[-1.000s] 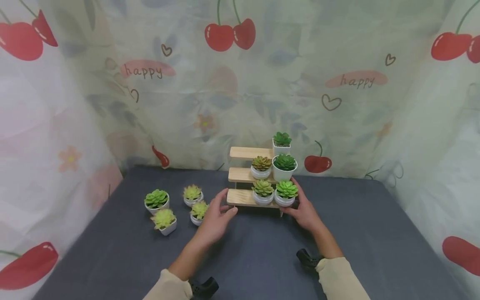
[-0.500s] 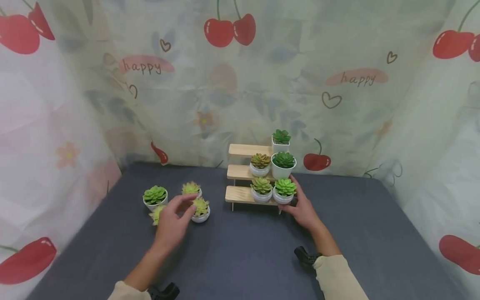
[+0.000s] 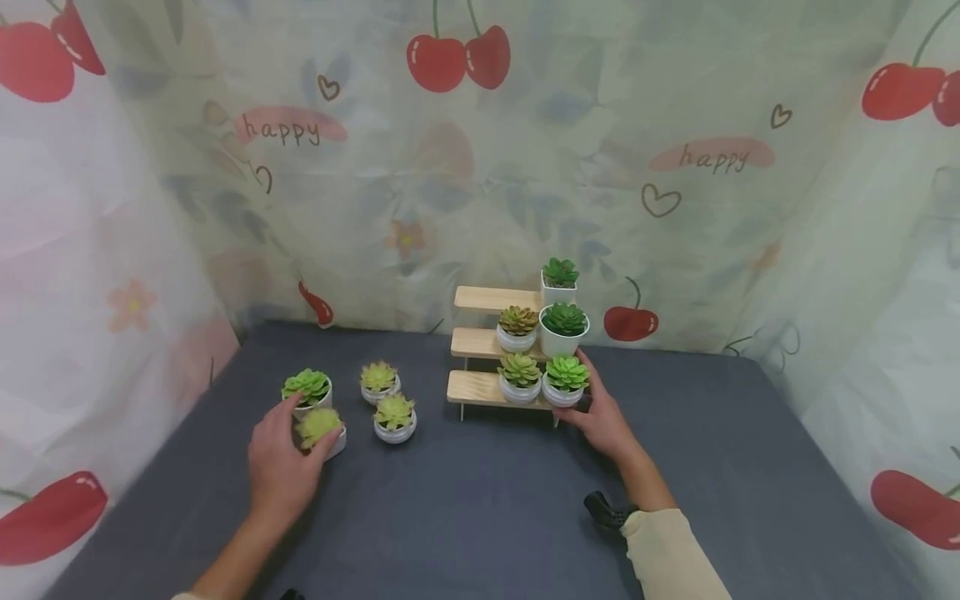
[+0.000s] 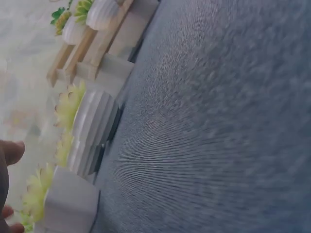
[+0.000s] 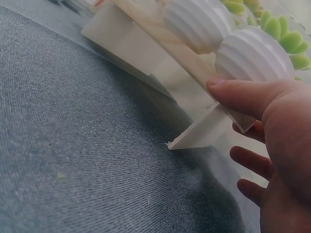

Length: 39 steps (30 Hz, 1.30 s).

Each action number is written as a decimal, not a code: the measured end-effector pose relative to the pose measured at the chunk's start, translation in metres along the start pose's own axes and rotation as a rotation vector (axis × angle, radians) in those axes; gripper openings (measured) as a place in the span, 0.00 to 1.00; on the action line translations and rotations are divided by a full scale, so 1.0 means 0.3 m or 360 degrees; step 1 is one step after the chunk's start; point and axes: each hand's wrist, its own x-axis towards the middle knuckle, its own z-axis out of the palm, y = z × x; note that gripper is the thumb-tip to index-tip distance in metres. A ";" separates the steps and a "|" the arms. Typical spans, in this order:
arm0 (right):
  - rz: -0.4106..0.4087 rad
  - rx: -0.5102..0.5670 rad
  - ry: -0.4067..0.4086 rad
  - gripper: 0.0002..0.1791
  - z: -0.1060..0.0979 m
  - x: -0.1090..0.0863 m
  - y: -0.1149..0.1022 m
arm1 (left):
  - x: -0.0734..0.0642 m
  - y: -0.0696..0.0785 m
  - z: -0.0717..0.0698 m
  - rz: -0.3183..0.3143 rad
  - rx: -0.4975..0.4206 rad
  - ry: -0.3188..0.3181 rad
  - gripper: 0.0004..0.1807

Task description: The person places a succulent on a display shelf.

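In the head view my left hand (image 3: 285,467) spreads thumb and fingers around a pale-green succulent in a white angular pot (image 3: 321,432). The left wrist view shows that pot (image 4: 72,201) standing on the cloth, with the fingers beside its leaves and no clear grip. Just behind it is a brighter green succulent in a round white pot (image 3: 307,390). My right hand (image 3: 606,421) holds the right end of the lowest step of a wooden three-tier stand (image 3: 474,387). In the right wrist view its thumb (image 5: 243,94) lies on the board's edge, close to a ribbed pot (image 5: 252,56).
Two pale-yellow succulents in ribbed white pots (image 3: 394,418) stand between my left hand and the stand. The stand bears several potted succulents (image 3: 564,327) on its right half. A dark cloth (image 3: 480,508) covers the table, and a patterned curtain (image 3: 360,208) hangs behind.
My left hand has left the stand's left end and moved left, past the pale-yellow succulents, to the angular pot. My right hand has stayed on the stand.
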 end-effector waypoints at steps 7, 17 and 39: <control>0.0003 -0.0008 -0.0010 0.58 0.001 0.002 0.002 | -0.023 -0.018 -0.026 -0.0556 -0.0029 -0.0185 0.51; 0.0000 0.0041 -0.0030 0.58 0.011 0.000 0.003 | -0.034 -0.042 -0.024 -0.0807 0.0074 -0.0563 0.56; -0.0094 0.0108 -0.0003 0.55 0.011 -0.007 0.020 | -0.032 -0.051 0.023 -0.0784 0.0115 -0.0510 0.39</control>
